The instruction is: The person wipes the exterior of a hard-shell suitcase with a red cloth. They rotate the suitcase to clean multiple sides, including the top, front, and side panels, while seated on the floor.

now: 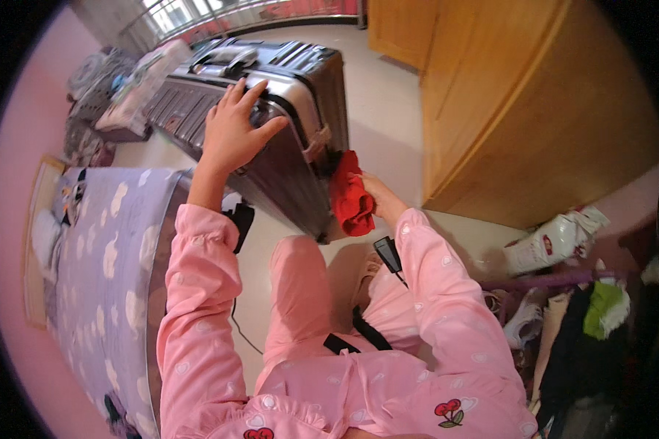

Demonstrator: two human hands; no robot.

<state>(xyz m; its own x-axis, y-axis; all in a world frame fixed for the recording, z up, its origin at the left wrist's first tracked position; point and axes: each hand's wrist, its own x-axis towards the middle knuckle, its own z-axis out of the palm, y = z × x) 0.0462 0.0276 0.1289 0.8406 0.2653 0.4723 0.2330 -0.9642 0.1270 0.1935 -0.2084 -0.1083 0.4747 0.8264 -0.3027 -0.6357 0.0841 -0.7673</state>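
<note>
A large dark grey hard-shell suitcase (285,157) stands upright on the floor in front of me. My left hand (236,126), fingers spread, lies over its near upper edge; whether the palm touches the shell I cannot tell. Bunched red cloth (351,197) is gripped in my right hand (377,196) against the suitcase's right side, near a wheel. Part of that hand is hidden behind the folds. On top of the case is a carry handle (231,58).
A bed with a purple cloud-patterned cover (110,249) is at left. Wooden cabinets (505,110) rise at right, with a white bag (556,241) beside them. Clothes and shoes (523,322) fill a low rack at lower right. Bundled bedding (99,84) sits at far left.
</note>
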